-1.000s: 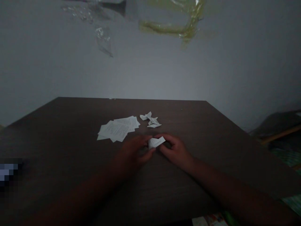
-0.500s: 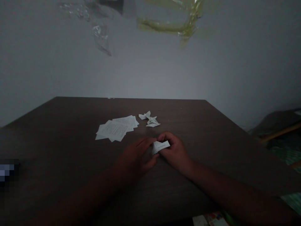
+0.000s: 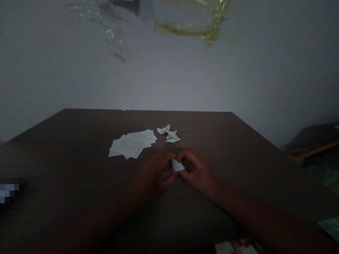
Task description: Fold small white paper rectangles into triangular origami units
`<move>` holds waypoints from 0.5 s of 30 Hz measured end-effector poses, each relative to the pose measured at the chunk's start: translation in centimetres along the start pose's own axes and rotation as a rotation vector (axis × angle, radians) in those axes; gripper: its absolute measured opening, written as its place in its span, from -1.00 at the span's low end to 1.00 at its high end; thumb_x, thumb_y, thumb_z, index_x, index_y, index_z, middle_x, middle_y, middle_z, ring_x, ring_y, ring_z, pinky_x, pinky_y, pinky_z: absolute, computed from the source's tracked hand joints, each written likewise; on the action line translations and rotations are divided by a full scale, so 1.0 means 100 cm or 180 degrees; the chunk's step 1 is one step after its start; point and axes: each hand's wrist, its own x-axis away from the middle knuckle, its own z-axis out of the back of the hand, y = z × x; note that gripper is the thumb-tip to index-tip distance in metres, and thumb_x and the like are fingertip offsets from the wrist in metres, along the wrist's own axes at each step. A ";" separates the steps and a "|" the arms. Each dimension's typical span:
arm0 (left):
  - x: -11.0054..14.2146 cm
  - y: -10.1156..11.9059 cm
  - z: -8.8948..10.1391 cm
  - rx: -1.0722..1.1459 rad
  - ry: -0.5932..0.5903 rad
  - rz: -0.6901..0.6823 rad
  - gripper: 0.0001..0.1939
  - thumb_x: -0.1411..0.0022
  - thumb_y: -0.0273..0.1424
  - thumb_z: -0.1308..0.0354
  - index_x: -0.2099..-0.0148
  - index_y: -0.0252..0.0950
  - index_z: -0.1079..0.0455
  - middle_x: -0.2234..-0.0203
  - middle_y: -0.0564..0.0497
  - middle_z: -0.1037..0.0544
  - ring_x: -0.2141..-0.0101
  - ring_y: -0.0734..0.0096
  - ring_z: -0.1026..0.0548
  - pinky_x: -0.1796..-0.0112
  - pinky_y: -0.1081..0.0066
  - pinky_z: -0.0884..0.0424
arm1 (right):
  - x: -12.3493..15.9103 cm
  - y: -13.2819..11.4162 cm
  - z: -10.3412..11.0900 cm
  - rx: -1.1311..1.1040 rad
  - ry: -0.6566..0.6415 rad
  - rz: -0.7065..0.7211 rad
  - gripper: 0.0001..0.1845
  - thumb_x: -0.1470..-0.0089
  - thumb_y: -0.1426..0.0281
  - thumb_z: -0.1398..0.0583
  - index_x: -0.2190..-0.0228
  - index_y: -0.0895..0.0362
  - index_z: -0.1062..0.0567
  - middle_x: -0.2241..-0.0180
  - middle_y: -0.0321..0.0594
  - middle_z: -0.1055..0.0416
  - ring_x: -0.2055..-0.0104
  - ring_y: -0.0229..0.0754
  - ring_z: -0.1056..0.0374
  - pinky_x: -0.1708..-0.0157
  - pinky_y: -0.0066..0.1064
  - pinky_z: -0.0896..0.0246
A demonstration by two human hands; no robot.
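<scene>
A small folded piece of printed paper (image 3: 178,165) is pinched between my two hands, above the near middle of the dark table. My left hand (image 3: 156,173) holds its left side with thumb and fingertips. From the right, my right hand (image 3: 197,171) grips the other side, thumb below and index finger curled above. The paper shows as a small pale triangle; its rear folds are hidden by my fingers. Beyond my hands lie folded paper figures (image 3: 172,136) with pointed ends. To their left is a fanned pile of printed paper sheets (image 3: 129,145).
The dark wooden table (image 3: 87,123) meets a grey wall (image 3: 169,81) with yellowish tape (image 3: 185,30) on it. A blurred-out object (image 3: 9,192) sits at the left edge. Colourful items (image 3: 243,246) show below the near edge.
The paper's strip that stuck out to the right is folded in, leaving a smaller triangle. My right index finger has bent more; both hands stay in nearly the same place.
</scene>
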 end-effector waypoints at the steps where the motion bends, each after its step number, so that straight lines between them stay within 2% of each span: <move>1: 0.000 0.000 0.001 0.0047 0.0010 -0.0027 -0.57 -0.32 -0.53 -0.26 -0.20 -0.13 -0.52 0.10 -0.02 -0.75 0.15 0.10 -0.76 0.03 0.12 -0.77 | 0.000 0.000 0.000 -0.0047 0.0014 -0.0034 -0.90 -0.28 0.41 -0.34 0.25 -0.04 -0.54 0.26 -0.24 -0.62 0.20 -0.04 -0.52 0.08 -0.16 -0.44; 4: 0.002 0.000 0.004 0.0147 0.0130 -0.0154 -0.57 -0.33 -0.51 -0.25 -0.22 -0.15 -0.50 0.07 -0.04 -0.76 0.15 0.13 -0.76 0.02 0.12 -0.76 | 0.000 0.001 0.001 -0.0096 -0.0014 -0.0047 -0.90 -0.25 0.39 -0.37 0.25 -0.04 -0.55 0.24 -0.23 -0.64 0.20 -0.03 -0.53 0.08 -0.15 -0.46; 7: 0.003 -0.002 0.008 0.0176 0.0235 -0.0051 -0.54 -0.35 -0.51 -0.23 -0.25 -0.14 -0.51 0.02 -0.07 -0.76 0.08 0.10 -0.76 -0.02 0.09 -0.75 | -0.002 0.003 0.003 -0.0057 -0.0021 -0.0007 -0.91 -0.29 0.40 -0.37 0.25 -0.05 -0.58 0.25 -0.23 -0.65 0.20 -0.02 -0.55 0.04 -0.12 -0.46; 12: 0.002 -0.004 0.014 0.0222 0.0237 0.0016 -0.53 -0.33 -0.49 -0.25 -0.24 -0.09 -0.54 -0.03 -0.06 -0.76 0.00 0.07 -0.76 -0.08 0.06 -0.74 | -0.004 0.004 0.007 -0.0067 0.0058 0.0082 -0.91 -0.32 0.41 -0.34 0.24 -0.04 -0.61 0.27 -0.23 -0.65 0.22 -0.04 -0.55 0.08 -0.15 -0.47; 15: 0.000 -0.005 0.017 0.0218 0.0184 0.0095 -0.57 -0.39 -0.48 -0.22 -0.25 -0.11 -0.55 -0.04 -0.07 -0.76 0.00 0.11 -0.76 -0.07 0.11 -0.73 | -0.004 0.004 0.008 -0.0115 0.0015 -0.0002 -0.92 -0.31 0.40 -0.33 0.23 -0.05 -0.65 0.26 -0.22 -0.65 0.23 -0.05 -0.54 0.12 -0.17 -0.47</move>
